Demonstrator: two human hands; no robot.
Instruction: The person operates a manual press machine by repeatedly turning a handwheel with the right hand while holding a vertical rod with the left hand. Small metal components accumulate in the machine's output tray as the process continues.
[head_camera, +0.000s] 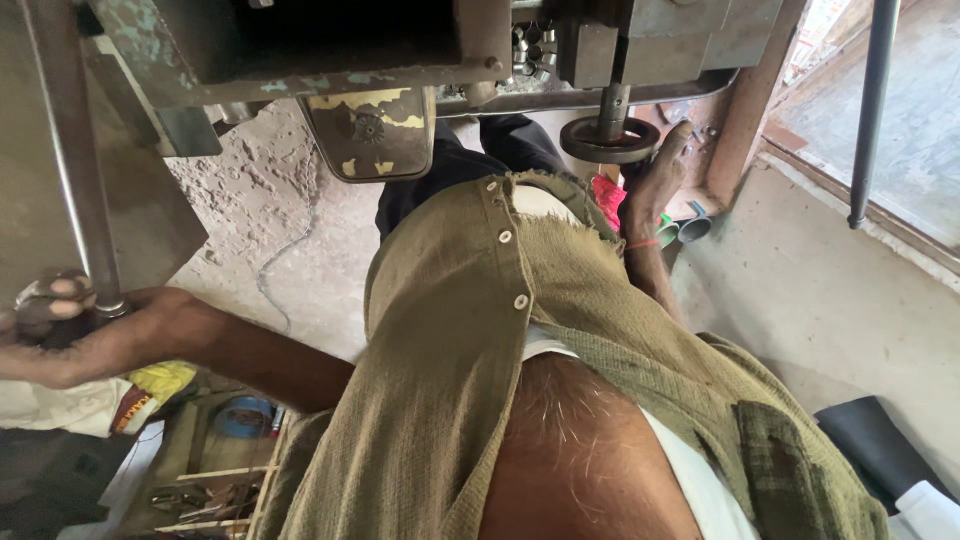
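My left hand (70, 335) is shut around the lower end of a grey metal lever bar (75, 160) that rises along the left edge. My right hand (660, 170) reaches forward with fingers stretched out, resting against the machine right beside a round dark metal disc (608, 140) on a vertical shaft. Nothing shows in that hand. The disc hangs under a heavy worn metal press frame (300, 50) across the top. My olive button shirt (450, 330) and dark trousers fill the middle.
A chipped metal plate (370, 130) hangs under the frame. Several small shiny metal cylinders (530, 50) sit on the machine. Short pipe pieces (685, 228) and pink cloth (608, 198) lie by my right wrist. A dark pole (870, 110) stands right; tools (200, 495) lie lower left.
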